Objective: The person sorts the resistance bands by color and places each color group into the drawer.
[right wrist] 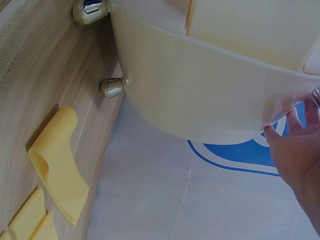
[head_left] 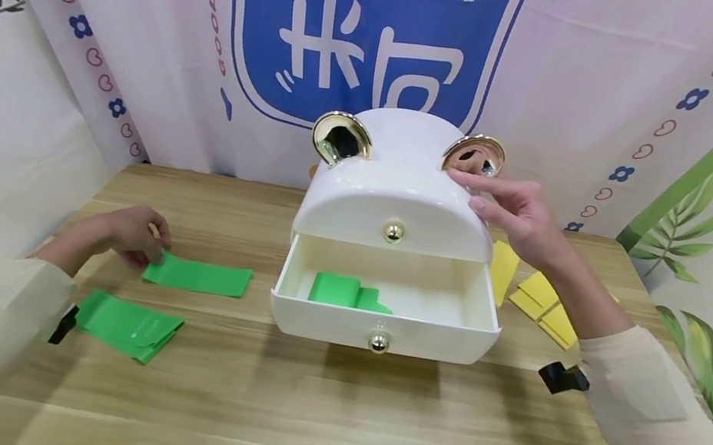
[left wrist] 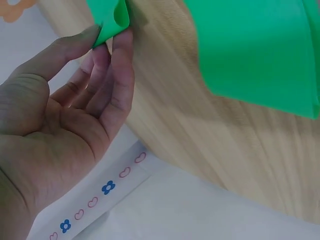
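Observation:
My left hand (head_left: 134, 232) pinches the left end of a flat green strip (head_left: 201, 276) between thumb and fingertips. In the left wrist view that strip (left wrist: 107, 15) curls into a small fold at the fingertips. Nearer me lies a second folded green piece (head_left: 126, 324). A white drawer box (head_left: 400, 167) with two gold ears stands in the middle, its lower drawer (head_left: 340, 325) pulled out. Inside that drawer is a rolled green strip (head_left: 335, 289). My right hand (head_left: 515, 213) touches the box's upper right side beside the gold ear (head_left: 483, 149), its fingers fairly straight.
Several yellow folded pieces (head_left: 560, 325) lie on the table right of the box; one (right wrist: 60, 165) is curled over at one end. The upper drawer has a gold knob (head_left: 394, 231). A printed curtain (head_left: 563, 68) hangs behind the wooden table (head_left: 298, 415).

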### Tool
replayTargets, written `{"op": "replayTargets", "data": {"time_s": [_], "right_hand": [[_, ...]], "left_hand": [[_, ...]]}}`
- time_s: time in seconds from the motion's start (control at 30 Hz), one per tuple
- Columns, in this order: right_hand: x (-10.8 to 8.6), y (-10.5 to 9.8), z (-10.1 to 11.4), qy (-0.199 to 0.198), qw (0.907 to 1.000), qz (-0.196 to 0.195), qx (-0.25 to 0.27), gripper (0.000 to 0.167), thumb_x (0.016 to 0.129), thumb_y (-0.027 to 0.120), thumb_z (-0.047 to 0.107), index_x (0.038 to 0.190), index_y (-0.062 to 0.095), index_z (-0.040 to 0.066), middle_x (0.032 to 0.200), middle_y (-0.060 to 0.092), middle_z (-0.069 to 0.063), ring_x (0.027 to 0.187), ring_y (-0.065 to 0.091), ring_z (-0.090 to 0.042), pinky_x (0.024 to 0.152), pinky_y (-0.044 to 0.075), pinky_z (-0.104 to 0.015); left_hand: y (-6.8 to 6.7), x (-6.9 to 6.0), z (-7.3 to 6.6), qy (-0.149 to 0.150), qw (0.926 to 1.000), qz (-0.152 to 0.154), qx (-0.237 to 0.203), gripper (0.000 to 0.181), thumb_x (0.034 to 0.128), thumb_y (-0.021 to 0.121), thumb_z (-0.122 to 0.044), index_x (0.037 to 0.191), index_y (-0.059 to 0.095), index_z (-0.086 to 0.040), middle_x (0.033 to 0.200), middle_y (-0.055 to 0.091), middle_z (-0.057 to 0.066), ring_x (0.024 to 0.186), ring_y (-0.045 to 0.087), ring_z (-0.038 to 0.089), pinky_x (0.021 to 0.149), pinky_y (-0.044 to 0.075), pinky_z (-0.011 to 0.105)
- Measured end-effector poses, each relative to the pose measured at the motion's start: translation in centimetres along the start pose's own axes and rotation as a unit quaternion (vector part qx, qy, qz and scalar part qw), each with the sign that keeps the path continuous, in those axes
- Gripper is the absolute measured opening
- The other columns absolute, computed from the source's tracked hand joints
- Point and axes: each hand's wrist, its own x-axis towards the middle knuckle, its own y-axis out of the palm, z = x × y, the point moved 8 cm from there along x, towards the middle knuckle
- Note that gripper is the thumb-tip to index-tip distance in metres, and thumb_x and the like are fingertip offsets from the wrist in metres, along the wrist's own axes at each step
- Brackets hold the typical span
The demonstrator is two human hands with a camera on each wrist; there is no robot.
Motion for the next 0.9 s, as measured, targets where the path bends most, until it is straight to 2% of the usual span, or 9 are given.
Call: {"op": "replayTargets", "data": {"time_s": [0.13, 0.27, 0.43, 0.63, 0.77, 0.83, 0.9], "right_hand": [[0.0, 0.0, -0.1, 0.001, 1.0, -0.003, 0.001, 0.042, 0.095, 0.054, -0.004, 0.131, 0.071, 0.009, 0.125, 0.074, -0.002, 0.09, 0.074, -0.018, 0.069, 0.061, -0.028], [-0.1, -0.1, -0.1, 0.002, 1.0, -0.006, -0.005, 0.04, 0.095, 0.055, -0.003, 0.132, 0.07, 0.004, 0.124, 0.074, -0.002, 0.089, 0.073, -0.018, 0.068, 0.061, -0.026], [-0.1, -0.1, -0.2, 0.005, 0.9999, -0.008, -0.003, 0.039, 0.095, 0.055, -0.003, 0.132, 0.068, 0.0, 0.124, 0.074, -0.003, 0.089, 0.073, -0.018, 0.068, 0.061, -0.026], [-0.1, -0.1, -0.4, 0.005, 1.0, -0.007, 0.004, 0.041, 0.095, 0.054, -0.004, 0.132, 0.07, 0.006, 0.125, 0.074, -0.003, 0.09, 0.074, -0.019, 0.068, 0.061, -0.027], [0.0, -0.1, -0.3, 0.004, 1.0, -0.007, -0.002, 0.044, 0.096, 0.054, -0.004, 0.131, 0.072, 0.016, 0.123, 0.075, -0.003, 0.084, 0.072, -0.019, 0.067, 0.06, -0.026], [0.0, 0.0, -0.2, 0.003, 0.9999, -0.009, -0.005, 0.046, 0.096, 0.054, -0.004, 0.13, 0.073, 0.02, 0.122, 0.075, -0.003, 0.082, 0.071, -0.019, 0.066, 0.06, -0.026], [-0.1, 0.0, -0.2, 0.003, 0.9999, -0.01, -0.006, 0.045, 0.096, 0.054, -0.004, 0.13, 0.073, 0.02, 0.121, 0.075, -0.003, 0.081, 0.071, -0.02, 0.066, 0.06, -0.026]], "left_hand": [[-0.8, -0.1, -1.3, 0.037, 0.9985, -0.038, 0.014, 0.025, 0.0855, 0.068, 0.008, 0.108, 0.057, 0.013, 0.078, 0.059, 0.006, 0.064, 0.059, 0.017, 0.06, 0.057, 0.034], [-1.4, -0.4, -2.9, 0.069, 0.9955, -0.061, 0.026, 0.028, 0.0845, 0.067, 0.011, 0.11, 0.055, 0.016, 0.075, 0.059, 0.007, 0.063, 0.054, 0.017, 0.058, 0.052, 0.032], [-1.7, -0.8, -4.5, 0.079, 0.9933, -0.07, 0.047, 0.026, 0.0843, 0.067, 0.01, 0.108, 0.056, 0.016, 0.08, 0.063, 0.009, 0.067, 0.056, 0.018, 0.06, 0.051, 0.032], [-2.2, -1.1, -6.3, 0.092, 0.9871, -0.095, 0.091, 0.02, 0.0843, 0.065, 0.007, 0.104, 0.061, 0.012, 0.085, 0.066, 0.012, 0.071, 0.059, 0.019, 0.062, 0.052, 0.034], [-2.9, -1.8, -7.8, 0.12, 0.9744, -0.138, 0.131, 0.018, 0.0844, 0.062, 0.009, 0.102, 0.065, 0.012, 0.087, 0.065, 0.019, 0.071, 0.06, 0.024, 0.059, 0.052, 0.033], [-3.3, -2.1, -8.6, 0.134, 0.9632, -0.165, 0.164, 0.019, 0.084, 0.061, 0.009, 0.102, 0.068, 0.011, 0.089, 0.065, 0.023, 0.074, 0.061, 0.028, 0.058, 0.051, 0.033], [-3.6, -2.4, -9.4, 0.144, 0.9533, -0.187, 0.189, 0.02, 0.0842, 0.061, 0.009, 0.103, 0.069, 0.011, 0.091, 0.065, 0.025, 0.079, 0.062, 0.033, 0.06, 0.053, 0.035]]}}
